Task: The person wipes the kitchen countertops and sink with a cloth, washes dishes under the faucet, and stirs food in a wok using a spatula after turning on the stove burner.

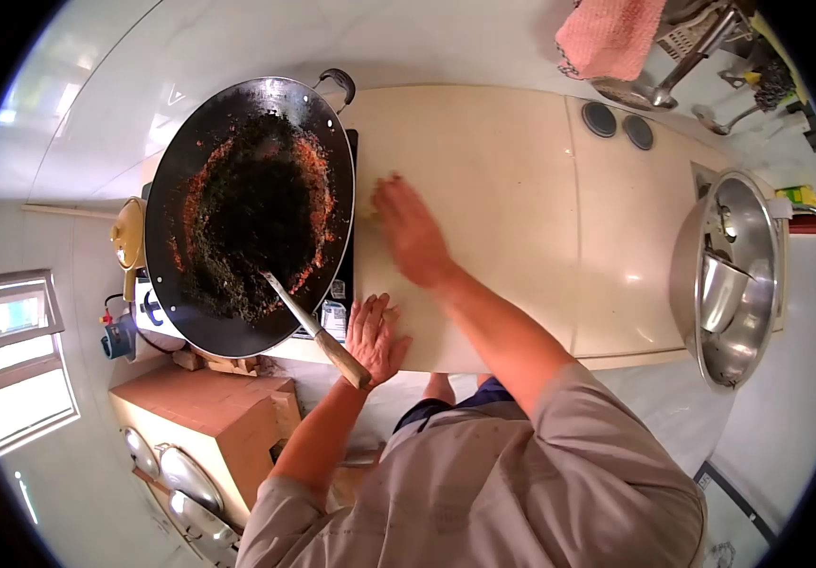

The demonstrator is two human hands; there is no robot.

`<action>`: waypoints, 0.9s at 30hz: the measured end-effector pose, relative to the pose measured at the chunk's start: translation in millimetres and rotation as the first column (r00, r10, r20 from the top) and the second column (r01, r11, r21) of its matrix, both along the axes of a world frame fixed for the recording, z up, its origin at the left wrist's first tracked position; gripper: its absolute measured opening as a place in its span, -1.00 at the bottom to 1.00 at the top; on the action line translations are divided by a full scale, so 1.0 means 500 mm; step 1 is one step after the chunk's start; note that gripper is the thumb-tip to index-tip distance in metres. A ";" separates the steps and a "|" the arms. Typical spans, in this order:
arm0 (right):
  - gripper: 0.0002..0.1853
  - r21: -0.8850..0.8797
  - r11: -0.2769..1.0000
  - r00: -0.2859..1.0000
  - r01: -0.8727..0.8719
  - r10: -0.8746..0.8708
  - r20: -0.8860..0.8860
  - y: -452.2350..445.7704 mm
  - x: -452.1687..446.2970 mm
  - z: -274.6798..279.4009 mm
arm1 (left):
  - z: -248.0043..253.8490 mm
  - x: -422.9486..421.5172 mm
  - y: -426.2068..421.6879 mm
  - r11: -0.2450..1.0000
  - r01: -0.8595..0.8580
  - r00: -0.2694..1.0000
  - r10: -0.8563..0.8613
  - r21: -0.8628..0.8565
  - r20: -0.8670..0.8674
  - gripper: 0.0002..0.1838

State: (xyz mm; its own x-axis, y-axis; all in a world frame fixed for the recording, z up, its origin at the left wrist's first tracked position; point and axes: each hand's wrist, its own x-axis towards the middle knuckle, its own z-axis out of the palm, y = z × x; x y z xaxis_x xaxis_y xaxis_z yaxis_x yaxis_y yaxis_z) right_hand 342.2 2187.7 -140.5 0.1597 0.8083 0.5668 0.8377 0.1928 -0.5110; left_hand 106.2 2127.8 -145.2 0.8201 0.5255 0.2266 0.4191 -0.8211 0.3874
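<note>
My left hand [376, 341] rests near the front edge of the countertop with its fingers stretched out, close beside the wooden handle of a spatula [337, 355]. My right hand [414, 233] is over the cream countertop [502, 218], just right of the wok, fingers extended and slightly blurred; nothing shows in it. A large black wok [171, 284] stands on the stove at the left. Inside it lies a heap of dark chopped food [261, 204] ringed by orange-red bits [313, 166]. The spatula's metal end is sunk in the food, and its handle sticks out over the rim.
A big steel basin [687, 275] with a metal cup [722, 292] in it stands at the right. Two dark round discs [599, 119] lie at the back. A pink cloth [609, 38] and ladles hang above. Below left are a cardboard box [180, 402] and pot lids [190, 478].
</note>
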 end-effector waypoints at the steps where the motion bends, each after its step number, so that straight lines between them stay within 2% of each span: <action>1: -0.49 -0.156 0.988 0.989 -0.011 0.034 0.145 0.044 -0.038 0.003 | 0.000 0.000 -0.001 1.000 -0.005 1.000 0.004 -0.008 -0.008 -0.32; 2: -0.46 -0.222 0.975 0.972 0.004 0.049 0.230 0.086 -0.073 -0.034 | 0.003 -0.001 0.001 1.000 -0.008 1.000 0.008 -0.005 -0.023 -0.31; 5: -0.42 -0.166 0.983 0.978 0.079 -0.044 0.205 0.123 -0.088 -0.068 | 0.001 0.001 -0.001 1.000 0.000 0.998 0.001 0.024 -0.055 -0.30; 6: -0.41 -0.272 0.960 0.966 0.062 0.011 0.258 0.114 -0.062 -0.076 | -0.002 -0.001 -0.001 1.000 0.004 0.999 -0.003 0.018 -0.049 -0.30; 8: -0.44 -0.362 0.912 0.962 0.195 -0.106 0.251 0.066 0.040 -0.045 | 0.006 0.000 -0.005 1.000 0.002 0.998 -0.003 -0.010 -0.056 -0.31; 9: -0.43 -0.257 0.941 0.966 0.222 -0.176 0.190 0.037 0.104 -0.068 | 0.005 0.004 -0.001 1.000 0.011 0.999 -0.011 0.003 -0.042 -0.31; 10: -0.41 -0.301 0.896 0.922 0.326 -0.230 0.312 -0.002 0.168 -0.069 | 0.006 0.005 0.000 1.000 0.008 0.999 -0.008 0.002 -0.044 -0.31; 13: -0.45 -0.190 0.831 0.835 0.523 -0.454 0.311 -0.125 0.361 -0.096 | 0.009 0.009 0.000 1.000 0.000 0.999 0.000 -0.003 -0.047 -0.32; 15: -0.45 -0.170 0.779 0.767 0.604 -0.510 0.390 -0.196 0.454 -0.100 | 0.011 0.007 -0.002 1.000 -0.002 0.998 0.001 -0.017 -0.060 -0.32; 17: -0.46 -0.280 0.724 0.771 0.630 -0.539 0.340 -0.230 0.495 -0.081 | 0.004 0.005 0.001 1.000 0.011 1.000 -0.011 -0.011 -0.024 -0.32; 18: -0.47 -0.218 0.743 0.756 0.632 -0.532 0.381 -0.233 0.501 -0.063 | 0.005 0.004 0.001 1.000 0.007 1.000 -0.007 -0.008 -0.010 -0.33; 21: -0.50 -0.063 0.829 0.824 0.555 -0.539 0.172 -0.181 0.460 -0.047 | 0.005 0.002 -0.001 0.999 -0.010 1.000 0.009 -0.032 -0.018 -0.34; 22: -0.54 0.048 0.886 0.878 0.461 -0.463 0.118 -0.135 0.418 -0.014 | 0.009 0.004 0.000 1.000 -0.017 1.000 0.016 -0.025 -0.014 -0.35; 25: -0.57 0.193 0.942 0.961 0.276 -0.264 -0.086 0.043 0.278 0.005 | 0.018 0.009 0.001 0.999 -0.023 0.999 0.021 -0.044 -0.037 -0.35; 27: -0.57 0.203 0.963 0.979 0.175 -0.148 -0.140 0.164 0.196 0.029 | 0.022 0.011 0.001 0.999 -0.023 0.999 0.021 -0.037 -0.037 -0.39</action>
